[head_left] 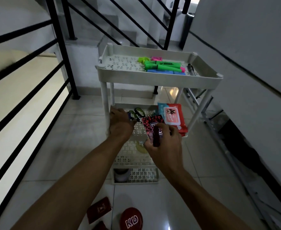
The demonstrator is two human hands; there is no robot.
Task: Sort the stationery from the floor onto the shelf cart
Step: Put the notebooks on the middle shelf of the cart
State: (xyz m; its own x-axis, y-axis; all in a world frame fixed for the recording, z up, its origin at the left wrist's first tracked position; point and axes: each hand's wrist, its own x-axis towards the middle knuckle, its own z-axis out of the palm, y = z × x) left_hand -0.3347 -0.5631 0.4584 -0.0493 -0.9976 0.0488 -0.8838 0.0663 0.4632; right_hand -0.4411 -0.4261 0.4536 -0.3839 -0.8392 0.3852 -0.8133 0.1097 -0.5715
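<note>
A white three-tier shelf cart (154, 79) stands on the tiled floor. Its top tray holds green, pink and blue highlighters (163, 66) and a dark pen (191, 68). My right hand (164, 146) pinches a small red-and-black patterned notebook (151, 125) over the middle shelf. My left hand (120, 122) reaches into the middle shelf's left end and grips black-and-green scissors (135, 113). A red and blue wipes pack (172, 116) lies on the middle shelf's right side. On the floor near me lie a dark red notebook (99, 209) and a round red tin (131, 219).
A yellowish round object (140, 149) lies on the middle shelf. A round roll (121, 175) sits on the bottom shelf. Black stair railing (60, 47) runs along the left and behind the cart. A folded white metal frame (207, 113) leans against the right wall.
</note>
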